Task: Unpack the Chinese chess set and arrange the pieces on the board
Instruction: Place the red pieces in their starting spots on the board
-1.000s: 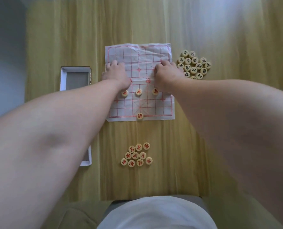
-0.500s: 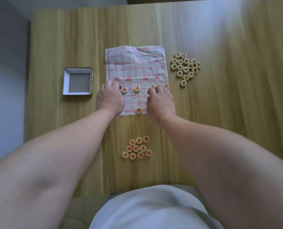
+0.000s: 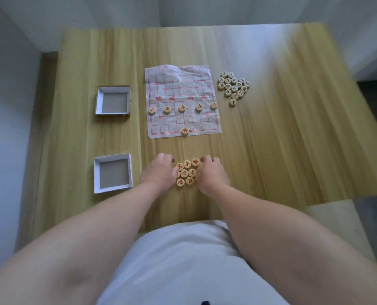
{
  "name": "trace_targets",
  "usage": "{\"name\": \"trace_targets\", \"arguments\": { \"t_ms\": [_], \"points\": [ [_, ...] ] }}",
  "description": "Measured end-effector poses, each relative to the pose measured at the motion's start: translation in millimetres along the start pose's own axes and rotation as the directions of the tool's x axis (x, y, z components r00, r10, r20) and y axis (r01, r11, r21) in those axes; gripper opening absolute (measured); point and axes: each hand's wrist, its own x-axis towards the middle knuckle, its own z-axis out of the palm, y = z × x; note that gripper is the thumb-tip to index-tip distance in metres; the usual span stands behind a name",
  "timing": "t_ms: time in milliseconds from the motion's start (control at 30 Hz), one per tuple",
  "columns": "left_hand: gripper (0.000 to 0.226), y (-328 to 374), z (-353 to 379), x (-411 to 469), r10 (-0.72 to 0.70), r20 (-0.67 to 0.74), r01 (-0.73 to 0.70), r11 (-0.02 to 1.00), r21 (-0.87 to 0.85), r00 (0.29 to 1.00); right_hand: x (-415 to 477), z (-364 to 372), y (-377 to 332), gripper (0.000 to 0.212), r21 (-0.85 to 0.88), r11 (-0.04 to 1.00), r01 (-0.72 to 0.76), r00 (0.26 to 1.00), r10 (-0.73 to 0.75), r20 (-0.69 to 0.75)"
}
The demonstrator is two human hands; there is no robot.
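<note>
Row of five soldier pieces (image 3: pixel 182 108) across the paper board (image 3: pixel 161 84): I read 兵 in red on each. General piece (image 3: pixel 185 130) at the board's 6 o'clock edge: 帥 in red. River lettering (image 3: pixel 181 98) in red across the board's middle: I cannot make it out. Loose red pieces (image 3: pixel 184 173) at 6 o'clock of the board: I read 相 on the corner piece (image 3: pixel 195 162) at their 1 o'clock, and the others are unclear. Black-marked pieces (image 3: pixel 234 83) at 2 o'clock of the board: too small for me to read.

Soft, dim daylight enters from 1 o'clock, leaving pale glare on the tabletop (image 3: pixel 260 53). Wide-angle distortion bends the edges; forearms at 6 o'clock look blurred.
</note>
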Motion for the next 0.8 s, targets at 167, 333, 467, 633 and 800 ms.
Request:
{"name": "trace_targets", "arguments": {
  "t_ms": [167, 333, 467, 633, 800],
  "points": [
    [0.056, -2, 18, -25, -0.031, 0.008, 0.031, 0.999, -0.015, 0.999, -16, 16, 9, 0.052, 0.048, 0.996, -0.075, 0.996, 0.072, 0.053],
    [0.067, -5, 23, -27, -0.024, 0.018, 0.025, 0.998, -0.051, 1.0, -21, 20, 3, 0.048, 0.145, 0.985, -0.089, 0.996, 0.084, 0.043],
    [0.07, -3, 22, -20, -0.025, 0.032, 0.028, 0.995, -0.093, 0.999, -20, 16, -5, 0.043, 0.195, 0.977, -0.083, 0.996, 0.074, 0.054],
    [0.068, -3, 21, -11, -0.031, 0.048, 0.035, 0.995, -0.089, 0.998, -14, 7, -7, 0.045, 0.17, 0.983, -0.074, 0.994, 0.06, 0.086],
    [0.064, -1, 17, -1, -0.051, 0.043, 0.056, 0.992, -0.11, 0.998, -4, 2, -11, 0.035, 0.152, 0.987, -0.05, 0.997, 0.04, 0.071]
  ]
}}
